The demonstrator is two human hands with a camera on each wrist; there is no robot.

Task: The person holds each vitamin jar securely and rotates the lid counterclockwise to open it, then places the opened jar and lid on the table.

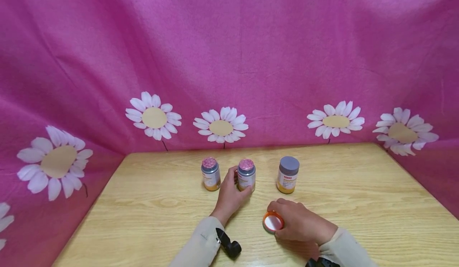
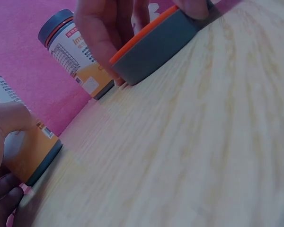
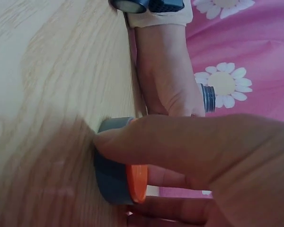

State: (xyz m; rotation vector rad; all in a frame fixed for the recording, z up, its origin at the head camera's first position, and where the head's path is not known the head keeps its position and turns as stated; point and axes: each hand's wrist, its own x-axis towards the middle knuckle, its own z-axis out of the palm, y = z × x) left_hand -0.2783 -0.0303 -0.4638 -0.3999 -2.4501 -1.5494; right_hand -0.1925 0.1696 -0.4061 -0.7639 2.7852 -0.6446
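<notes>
Our left hand (image 1: 231, 194) grips a jar (image 1: 246, 178) between thumb and fingers; our right hand (image 1: 300, 221) likewise grips an upturned lid (image 1: 273, 222).

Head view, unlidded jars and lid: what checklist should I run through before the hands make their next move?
1. Middle jar upright, gripped by the left hand: ok.
2. Lid held by the right hand: ok.
3. Lid inner side down, if it is going onto a jar: not ok, it faces up.
4. Left jar upright: ok.
5. Pink seal on the middle jar fully intact: cannot tell, too small.
6. Capped jar clear of both hands: ok.
</notes>
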